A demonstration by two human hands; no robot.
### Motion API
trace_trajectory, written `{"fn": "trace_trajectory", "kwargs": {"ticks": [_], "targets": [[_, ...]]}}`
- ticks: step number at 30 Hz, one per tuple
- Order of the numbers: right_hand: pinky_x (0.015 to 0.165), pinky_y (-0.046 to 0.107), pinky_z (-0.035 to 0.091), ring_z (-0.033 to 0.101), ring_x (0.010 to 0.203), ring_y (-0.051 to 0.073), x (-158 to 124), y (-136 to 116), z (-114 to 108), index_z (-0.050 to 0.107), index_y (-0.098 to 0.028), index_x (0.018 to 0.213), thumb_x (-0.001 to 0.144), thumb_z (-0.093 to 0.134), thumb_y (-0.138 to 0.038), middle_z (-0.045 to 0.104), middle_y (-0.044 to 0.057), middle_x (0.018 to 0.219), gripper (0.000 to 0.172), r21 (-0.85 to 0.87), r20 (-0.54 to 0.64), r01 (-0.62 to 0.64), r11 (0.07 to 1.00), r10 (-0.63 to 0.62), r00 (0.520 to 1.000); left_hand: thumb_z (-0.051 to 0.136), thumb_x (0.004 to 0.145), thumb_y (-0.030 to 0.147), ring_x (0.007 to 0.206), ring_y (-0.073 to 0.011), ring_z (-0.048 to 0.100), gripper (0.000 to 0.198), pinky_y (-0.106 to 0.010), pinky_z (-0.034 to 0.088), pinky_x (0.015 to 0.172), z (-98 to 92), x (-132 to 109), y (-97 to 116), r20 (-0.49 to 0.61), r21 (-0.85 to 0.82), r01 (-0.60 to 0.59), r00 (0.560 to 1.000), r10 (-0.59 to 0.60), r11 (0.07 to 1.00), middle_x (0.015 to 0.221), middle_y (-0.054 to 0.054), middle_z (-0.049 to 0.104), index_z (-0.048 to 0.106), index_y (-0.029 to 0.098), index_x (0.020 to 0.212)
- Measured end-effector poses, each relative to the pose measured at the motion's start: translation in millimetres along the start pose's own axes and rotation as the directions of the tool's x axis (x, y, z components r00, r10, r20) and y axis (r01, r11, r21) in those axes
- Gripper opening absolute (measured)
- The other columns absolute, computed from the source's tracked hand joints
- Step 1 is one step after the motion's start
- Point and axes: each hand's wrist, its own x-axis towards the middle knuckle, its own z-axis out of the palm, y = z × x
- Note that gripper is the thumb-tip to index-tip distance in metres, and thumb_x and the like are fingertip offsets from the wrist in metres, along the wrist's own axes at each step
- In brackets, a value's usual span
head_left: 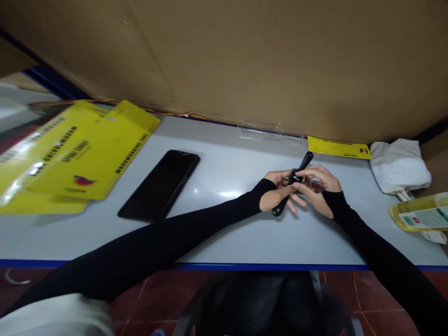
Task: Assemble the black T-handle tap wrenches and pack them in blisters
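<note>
Two bare hands meet over a pale work table [224,247], a black two-handled tool [294,176] between them. The left hand [280,183] is partly closed around the tool's middle, thumb laid across it and some fingers extended past it below. The right hand [321,183] is half curled, its thumb and fingertips pinched at the tool's center; whether they grip a separate small part there is hidden. The tool sits at the fingertips, tilted, one slim, rounded handle rising beyond the hands and the other pointing down toward the table's near edge, a small hole at its end.

Black knit sleeves [213,226] cover both forearms to the palms, the right cuff frayed. Behind the hands, a clear, thin plastic shell [268,132] and a flat yellow card [339,148] lie near a smooth brown panel [245,60]. At right are a crumpled white cloth bundle [401,165] and a transparent bottle [422,212] of yellow liquid, on its side. At left, a glossy black phone [161,184] lies flat near overlapping yellow cards [94,154] printed "WOODWORKING TOOL." The table's blue edge runs above red floor tiles [150,303].
</note>
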Motion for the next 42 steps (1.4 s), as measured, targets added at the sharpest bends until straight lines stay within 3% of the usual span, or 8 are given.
{"fn": "trace_trajectory", "kwargs": {"ticks": [4, 9, 14, 18, 22, 26, 30, 42], "targets": [[0.059, 0.024, 0.052, 0.060, 0.073, 0.011, -1, 3, 0, 0.073, -0.020, 0.075, 0.094, 0.063, -0.023, 0.063, 0.006, 0.107, 0.022, -0.010, -0.041, -0.002, 1.000, 0.002, 0.999, 0.077, 0.092, 0.023, 0.087, -0.0357, 0.082, 0.059, -0.036, 0.068, 0.056, 1.9, -2, -2, 0.007, 0.026, 0.024, 1.000, -0.025, 0.999, 0.122, -0.029, 0.075, 0.056, 0.004, 0.144], [0.050, 0.023, 0.046, 0.061, 0.079, 0.015, -1, -5, 2, 0.075, -0.023, 0.101, 0.083, 0.075, -0.024, 0.058, 0.006, 0.106, 0.018, 0.028, -0.024, -0.026, 0.999, 0.027, 0.999, 0.078, 0.092, 0.027, 0.087, -0.0352, 0.082, 0.056, -0.034, 0.068, 0.055, 3.3, -3, -1, -0.010, 0.043, -0.003, 1.000, 0.004, 0.999, 0.118, -0.026, 0.076, 0.059, 0.005, 0.140], [0.051, 0.024, 0.043, 0.048, 0.061, 0.007, -3, -8, 2, 0.071, -0.019, 0.069, 0.088, 0.066, -0.020, 0.060, 0.005, 0.101, 0.019, 0.000, 0.013, -0.063, 0.998, 0.063, 0.998, 0.077, 0.092, 0.025, 0.081, -0.0317, 0.082, 0.049, -0.032, 0.067, 0.054, 5.4, -5, 1, -0.031, 0.057, -0.005, 0.999, 0.007, 0.998, 0.115, -0.024, 0.077, 0.062, 0.006, 0.134], [0.054, 0.024, 0.048, 0.060, 0.083, 0.016, -4, -9, 2, 0.075, -0.021, 0.088, 0.082, 0.072, -0.019, 0.061, 0.008, 0.108, 0.007, 0.036, 0.000, -0.030, 0.999, 0.030, 1.000, 0.078, 0.092, 0.027, 0.079, -0.0304, 0.082, 0.048, -0.032, 0.067, 0.054, 6.0, -6, 2, -0.024, 0.054, -0.008, 1.000, 0.009, 0.999, 0.109, -0.022, 0.078, 0.063, 0.006, 0.132], [0.056, 0.024, 0.048, 0.053, 0.067, 0.009, -5, -9, 2, 0.072, -0.019, 0.071, 0.087, 0.064, -0.015, 0.062, 0.005, 0.102, 0.018, -0.006, 0.034, -0.031, 1.000, 0.031, 0.999, 0.078, 0.092, 0.026, 0.078, -0.0289, 0.082, 0.043, -0.030, 0.066, 0.053, 6.1, -6, 2, -0.036, 0.071, -0.012, 0.999, 0.014, 0.997, 0.111, -0.022, 0.077, 0.065, 0.006, 0.128], [0.053, 0.023, 0.048, 0.062, 0.084, 0.016, -3, -10, 1, 0.076, -0.021, 0.092, 0.083, 0.072, -0.017, 0.062, 0.008, 0.106, 0.010, 0.023, -0.027, -0.016, 1.000, 0.017, 0.999, 0.078, 0.092, 0.028, 0.077, -0.0283, 0.082, 0.046, -0.028, 0.066, 0.053, 5.3, -6, 2, -0.014, 0.065, -0.005, 1.000, 0.006, 0.998, 0.112, -0.022, 0.078, 0.063, 0.007, 0.131], [0.056, 0.024, 0.051, 0.059, 0.070, 0.011, -3, -10, 2, 0.070, -0.019, 0.073, 0.088, 0.064, -0.016, 0.059, 0.006, 0.101, 0.016, 0.028, -0.010, -0.040, 0.999, 0.040, 0.999, 0.077, 0.092, 0.026, 0.077, -0.0296, 0.082, 0.044, -0.030, 0.066, 0.052, 4.9, -6, 1, -0.022, 0.054, 0.003, 1.000, -0.002, 0.999, 0.115, -0.023, 0.076, 0.063, 0.006, 0.128], [0.058, 0.026, 0.051, 0.058, 0.069, 0.010, -6, -10, 0, 0.074, -0.020, 0.080, 0.082, 0.067, -0.013, 0.059, 0.005, 0.104, 0.010, -0.014, -0.029, 0.010, 1.000, -0.010, 1.000, 0.076, 0.092, 0.026, 0.076, -0.0282, 0.082, 0.045, -0.028, 0.065, 0.050, 5.1, -6, 1, -0.045, 0.059, -0.008, 0.999, 0.010, 0.998, 0.115, -0.022, 0.077, 0.062, 0.007, 0.130]]}}
